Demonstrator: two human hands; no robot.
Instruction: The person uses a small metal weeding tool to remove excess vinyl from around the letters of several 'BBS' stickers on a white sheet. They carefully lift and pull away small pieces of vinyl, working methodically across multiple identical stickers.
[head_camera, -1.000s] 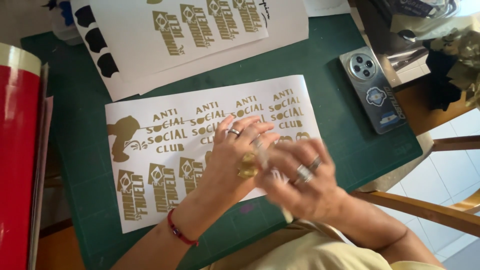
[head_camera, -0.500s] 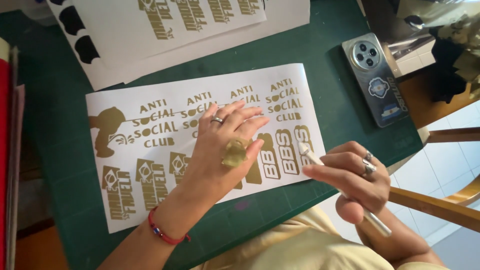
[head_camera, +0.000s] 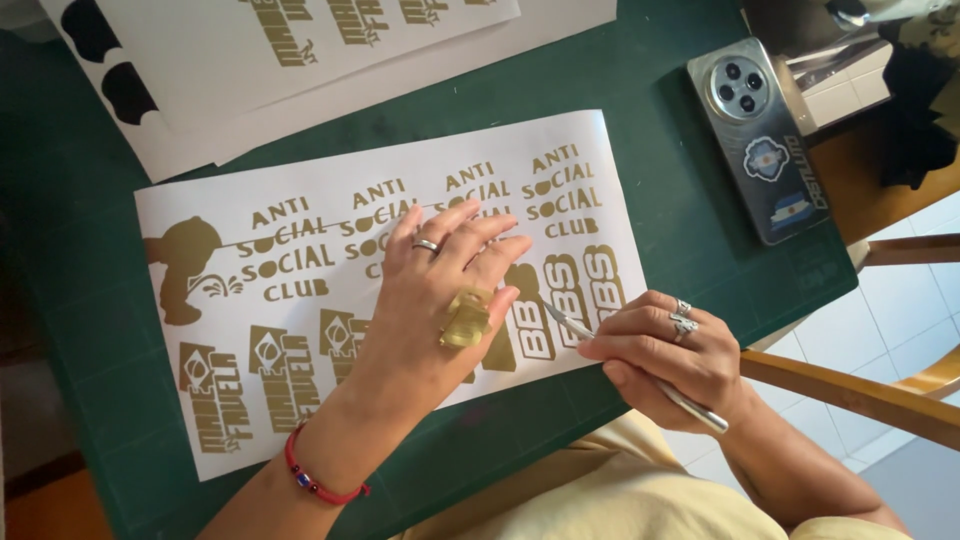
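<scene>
- A slim metal weeding tool (head_camera: 640, 368) is being pinched like a pen between the thumb and fingertips of the right hand (head_camera: 665, 355); its pointed tip is being aimed at the gold lettering at the near right of the sheet.
- The white sheet of gold vinyl decals (head_camera: 300, 270) is being pressed flat by the left hand (head_camera: 440, 300), fingers spread and closed on nothing; a crumpled scrap of gold vinyl (head_camera: 465, 320) is sticking to the back of that hand.
- The sheet is lying across the middle of the green cutting mat (head_camera: 660, 200).
- The sheet is judged light, thin and flexible, and prone to sliding and creasing; holding it down flat beside the working point is advised.
- The gold film is judged delicate and tacky; lifting at a corner of waste film is preferred.
- A phone (head_camera: 760, 140) is lying at the far right, and more printed sheets (head_camera: 330, 50) are lying at the far edge.
</scene>
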